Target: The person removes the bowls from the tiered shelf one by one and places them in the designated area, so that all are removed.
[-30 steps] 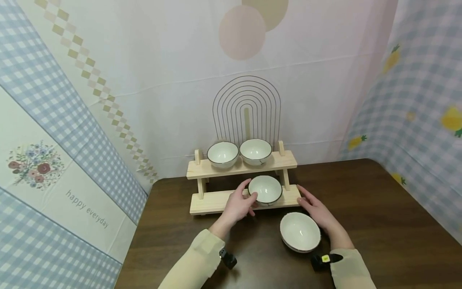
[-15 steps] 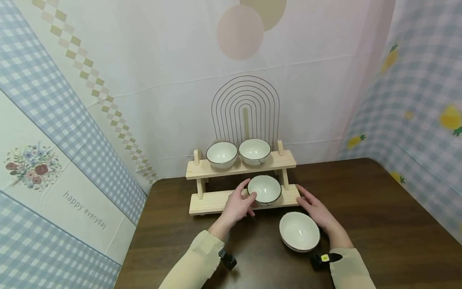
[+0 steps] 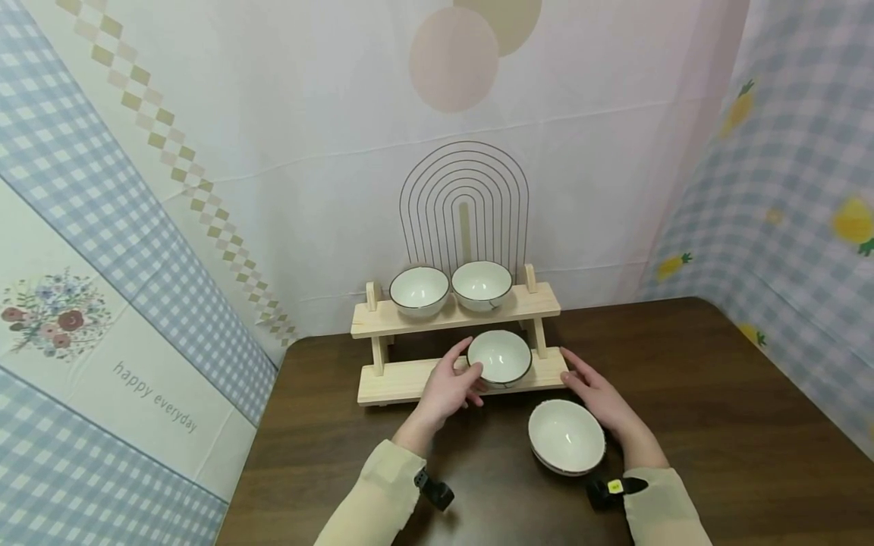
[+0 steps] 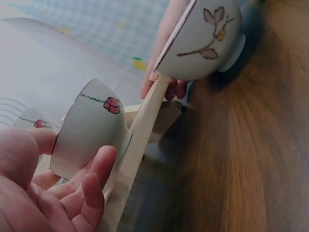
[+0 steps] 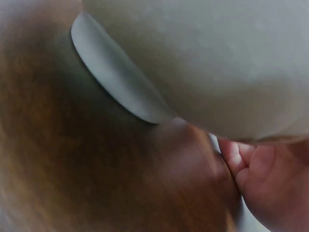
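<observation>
A: Which hand's nearer the lower bowl [image 3: 499, 356]? It's on the lower shelf [image 3: 392, 383].
B: Left hand [image 3: 445, 388], bowl's just right of it. Round, no long axis. Grip's curled round its side. Right hand [image 3: 604, 402] touches the shelf end, fingers straightish.
A: Count?
B: Two upper bowls [image 3: 419, 292], one lower, one table bowl [image 3: 567, 436], maybe stacked, can't tell.

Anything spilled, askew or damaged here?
Nothing stands out: two bowls sit upright on the top shelf, a third bowl upright in the left hand, a fourth bowl on the table. No spill or damage shows.
</observation>
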Motion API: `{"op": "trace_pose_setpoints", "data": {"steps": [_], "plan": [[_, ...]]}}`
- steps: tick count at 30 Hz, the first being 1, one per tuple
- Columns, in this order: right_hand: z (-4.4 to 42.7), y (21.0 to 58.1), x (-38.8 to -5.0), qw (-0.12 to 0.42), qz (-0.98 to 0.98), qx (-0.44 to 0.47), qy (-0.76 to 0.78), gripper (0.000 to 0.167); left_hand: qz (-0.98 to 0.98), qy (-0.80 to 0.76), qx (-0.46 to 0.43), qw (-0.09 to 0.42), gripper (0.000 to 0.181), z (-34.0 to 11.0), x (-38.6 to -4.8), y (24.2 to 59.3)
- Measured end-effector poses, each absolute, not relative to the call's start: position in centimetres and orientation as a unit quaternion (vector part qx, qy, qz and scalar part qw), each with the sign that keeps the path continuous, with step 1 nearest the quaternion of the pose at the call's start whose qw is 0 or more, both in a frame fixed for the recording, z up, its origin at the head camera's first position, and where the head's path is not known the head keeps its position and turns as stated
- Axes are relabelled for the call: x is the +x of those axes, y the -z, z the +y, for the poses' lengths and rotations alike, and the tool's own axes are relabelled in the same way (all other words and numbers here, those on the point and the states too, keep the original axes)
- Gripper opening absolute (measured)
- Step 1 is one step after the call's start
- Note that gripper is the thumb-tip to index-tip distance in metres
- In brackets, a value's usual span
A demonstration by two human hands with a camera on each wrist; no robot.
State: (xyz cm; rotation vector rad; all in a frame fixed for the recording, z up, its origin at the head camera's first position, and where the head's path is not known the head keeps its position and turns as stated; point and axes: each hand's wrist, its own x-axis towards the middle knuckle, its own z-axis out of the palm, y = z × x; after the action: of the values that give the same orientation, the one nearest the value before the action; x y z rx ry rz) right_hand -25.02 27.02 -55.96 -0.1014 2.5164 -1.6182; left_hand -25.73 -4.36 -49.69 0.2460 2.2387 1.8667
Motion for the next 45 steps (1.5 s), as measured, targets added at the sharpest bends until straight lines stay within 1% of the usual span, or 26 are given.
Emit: {"op": "trace_pose_setpoints", "data": {"steps": [10,15,23,31,45], "plan": [[27.0,56.1,-24.8,0.073,0.841,-0.031,0.536,0.071,0.736,-0.665,0.074,0.105,0.064,-4.3,-25.6,50.4],[26.6,56.3,-24.6,0.08,0.84,-0.029,0.535,0.072,0.727,-0.677,0.066,0.094,0.067,-4.7,-24.9,50.7],[26.6,56.1,-24.5,0.081,0.841,-0.026,0.534,0.072,0.715,-0.69,0.059,0.091,0.067,-5.1,-23.8,51.0],[26.5,56.5,-24.2,0.074,0.838,-0.028,0.54,0.069,0.702,-0.701,0.071,0.104,0.067,-5.6,-22.4,51.5],[26.8,55.7,-24.8,0.075,0.84,-0.029,0.537,0.071,0.716,-0.682,0.084,0.125,0.066,-6.9,-21.6,51.8]]}}
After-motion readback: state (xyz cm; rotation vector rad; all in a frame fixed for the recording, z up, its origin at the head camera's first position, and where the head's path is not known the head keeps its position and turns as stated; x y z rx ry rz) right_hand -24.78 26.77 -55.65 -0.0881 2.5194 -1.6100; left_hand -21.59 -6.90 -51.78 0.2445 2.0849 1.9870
